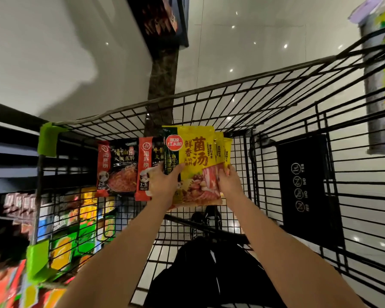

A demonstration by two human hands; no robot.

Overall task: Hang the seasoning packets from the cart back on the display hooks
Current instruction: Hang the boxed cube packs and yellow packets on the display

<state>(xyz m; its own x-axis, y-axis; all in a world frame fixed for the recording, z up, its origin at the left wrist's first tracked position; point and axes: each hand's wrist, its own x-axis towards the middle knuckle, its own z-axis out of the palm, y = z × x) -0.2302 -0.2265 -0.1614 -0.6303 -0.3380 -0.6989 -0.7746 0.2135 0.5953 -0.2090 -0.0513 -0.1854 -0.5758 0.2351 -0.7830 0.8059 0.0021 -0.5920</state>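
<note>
Yellow seasoning packets, fanned so rear ones barely show, are gripped by both hands, left hand and right hand, inside a black wire cart; blurred shelves crowd its left edge.

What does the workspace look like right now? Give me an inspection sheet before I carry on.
Surface: black wire cart, basket floor bare where visible.
Job's things: stack of yellow packets held over the cart; two red-and-black packets upright against the far wall.
Clutter: nothing seen.
Grippers: left hand grips the stack's left edge; right hand grips its right edge.
Cables: nothing seen.
Surroundings: stocked shelves to the left, blurred; pale glossy tiled floor; hanging goods far right, blurred; no hooks discernible.
</note>
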